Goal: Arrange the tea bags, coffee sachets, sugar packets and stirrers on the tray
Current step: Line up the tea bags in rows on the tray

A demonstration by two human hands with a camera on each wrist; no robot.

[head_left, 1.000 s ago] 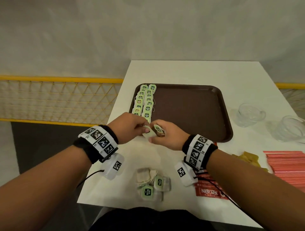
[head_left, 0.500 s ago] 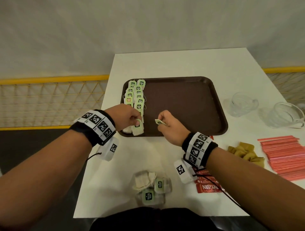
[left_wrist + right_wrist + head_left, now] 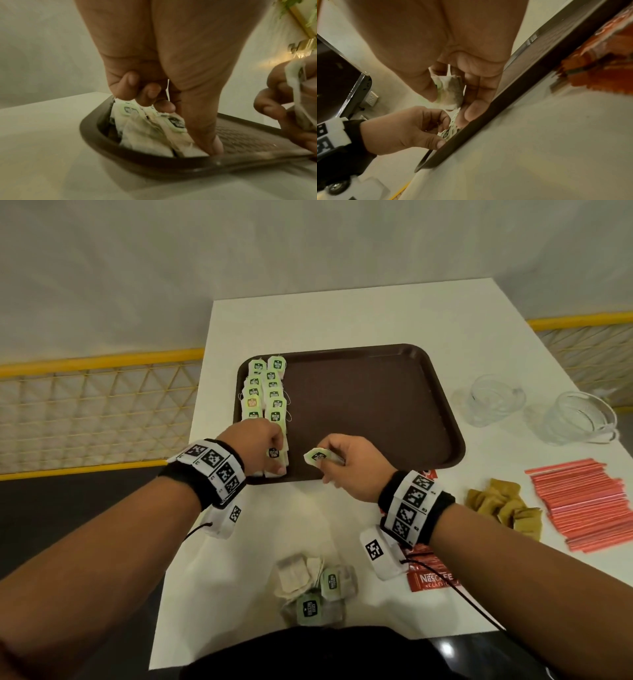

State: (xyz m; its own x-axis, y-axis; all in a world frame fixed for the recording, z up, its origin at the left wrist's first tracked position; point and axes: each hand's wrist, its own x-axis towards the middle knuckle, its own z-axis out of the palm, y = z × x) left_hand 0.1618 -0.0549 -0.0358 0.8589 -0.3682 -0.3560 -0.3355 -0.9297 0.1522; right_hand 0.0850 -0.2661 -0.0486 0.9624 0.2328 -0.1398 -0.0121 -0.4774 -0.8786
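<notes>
Left hand [image 3: 260, 445]: its grip is curled down onto the near end of the tea-bag rows, fingertips [image 3: 164, 106] pinching the newest bag [image 3: 274, 455] in the tray's near-left corner; the thumb tip rests on the tray floor just beside it.
Tea-bag rows [image 3: 265, 390]: two overlapping columns run away from the left grip along the left wall of the brown tray [image 3: 376, 405], green tags facing up.
Right hand [image 3: 346, 463]: just right of the left grip, above the tray's near rim; its grip pinches one tea bag [image 3: 317, 456] between thumb and fingers, tag up, held clear of the tray.
Loose tea bags [image 3: 315, 590]: a small pile on the white tabletop [image 3: 342, 313], nearer the person than both grips.
Coffee sachets [image 3: 433, 578]: red, under and behind the right wrist.
Sugar packets [image 3: 507, 508]: tan, right of the right grip.
Stirrers [image 3: 582, 501]: a red stack, farthest right; two clear glass cups [image 3: 493, 400] lie beyond them.
Step in hand: probably seating the left bag, then laying the right one.
Doing it well: overlap each bag evenly, keep the tag up, tuck the string, and start a third column close beside the second so room remains for the other items.
</notes>
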